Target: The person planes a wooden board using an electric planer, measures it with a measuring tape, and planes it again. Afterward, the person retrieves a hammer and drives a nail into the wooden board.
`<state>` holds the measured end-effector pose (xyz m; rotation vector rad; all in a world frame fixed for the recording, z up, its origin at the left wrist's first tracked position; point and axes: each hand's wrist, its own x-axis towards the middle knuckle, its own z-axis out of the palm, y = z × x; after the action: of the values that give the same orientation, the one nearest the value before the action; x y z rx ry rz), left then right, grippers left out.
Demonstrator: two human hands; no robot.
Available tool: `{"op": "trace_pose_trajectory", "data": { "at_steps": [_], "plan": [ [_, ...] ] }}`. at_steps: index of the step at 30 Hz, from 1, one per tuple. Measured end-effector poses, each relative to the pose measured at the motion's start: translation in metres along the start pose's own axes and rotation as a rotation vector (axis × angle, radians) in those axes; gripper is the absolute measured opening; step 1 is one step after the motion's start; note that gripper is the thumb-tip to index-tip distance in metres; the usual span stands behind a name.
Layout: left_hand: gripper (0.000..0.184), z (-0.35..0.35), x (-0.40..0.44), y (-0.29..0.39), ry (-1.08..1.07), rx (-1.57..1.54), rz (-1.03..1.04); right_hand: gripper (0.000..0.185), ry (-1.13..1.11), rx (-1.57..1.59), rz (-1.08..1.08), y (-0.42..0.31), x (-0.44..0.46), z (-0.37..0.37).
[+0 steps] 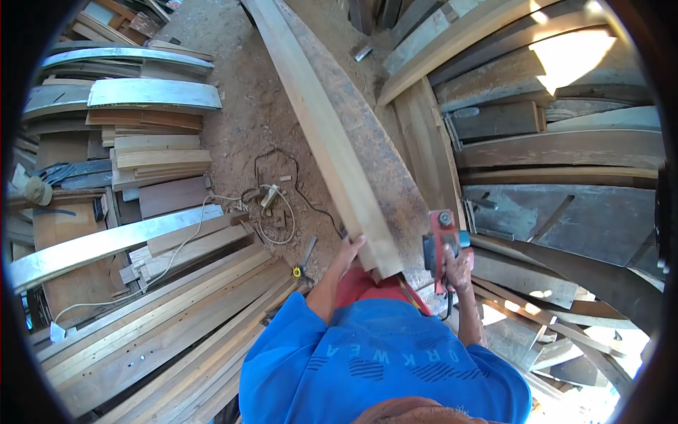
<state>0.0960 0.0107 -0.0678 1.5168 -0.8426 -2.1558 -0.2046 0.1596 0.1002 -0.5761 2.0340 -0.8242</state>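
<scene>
A long, pale wooden beam (321, 127) runs from the top of the view down to my waist, lying along a worn, stained board (374, 145). My left hand (346, 256) rests on the left edge of the beam near its close end, with the thumb over the top and the other fingers partly hidden. To the right of the beam, my right hand (458, 268) is wrapped round a red and black power tool (438, 247), held apart from the beam. The underside of the tool is hidden.
Stacked planks (162, 155) line the left side, and more boards (558, 152) lean at the right. On the dirt floor lie a power socket (269, 196) with looping cables and a yellow tape measure (297, 271).
</scene>
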Motion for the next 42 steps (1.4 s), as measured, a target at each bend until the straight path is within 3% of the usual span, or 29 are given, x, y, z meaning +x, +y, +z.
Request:
{"op": "trace_pose_trajectory", "data": {
  "at_steps": [3, 4, 9, 15, 22, 25, 28, 31, 34, 42],
  "plan": [
    [0.057, -0.028, -0.022, -0.012, 0.154, -0.221, -0.042, 0.047, -0.156, -0.051, 0.044, -0.001, -0.006, 0.003],
    [0.058, -0.034, -0.025, -0.018, 0.199, -0.276, -0.046, 0.046, -0.121, -0.066, -0.11, 0.007, -0.005, 0.011],
    [0.056, -0.033, -0.022, -0.029, 0.293, 0.036, 0.005, 0.048, -0.181, 0.021, -0.072, 0.031, 0.005, 0.015],
    [0.053, 0.014, -0.047, -0.012, 0.145, -0.156, 0.025, 0.057, -0.202, -0.196, -0.061, 0.013, 0.003, 0.008],
    [0.071, 0.114, -0.155, 0.121, -0.338, -0.618, 0.133, 0.066, -0.111, -0.293, -0.1, 0.009, 0.002, 0.019],
    [0.075, 0.139, -0.199, 0.192, -0.774, -0.833, 0.069, 0.071, -0.104, -0.263, -0.143, 0.016, 0.005, 0.023],
    [0.07, 0.16, -0.234, 0.26, -0.663, -0.821, 0.303, 0.073, -0.108, -0.291, -0.084, 0.019, 0.004, 0.019],
    [0.055, 0.167, -0.265, 0.331, -0.655, -0.936, 0.405, 0.061, -0.045, -0.356, -0.178, 0.028, 0.01, 0.023],
    [0.035, 0.168, -0.281, 0.39, -0.766, -1.094, 0.407, 0.067, -0.052, -0.333, -0.228, 0.049, 0.028, 0.026],
    [0.046, 0.177, -0.309, 0.42, -0.707, -0.982, 0.532, 0.068, -0.089, -0.269, -0.157, 0.055, 0.034, 0.028]
  ]
}}
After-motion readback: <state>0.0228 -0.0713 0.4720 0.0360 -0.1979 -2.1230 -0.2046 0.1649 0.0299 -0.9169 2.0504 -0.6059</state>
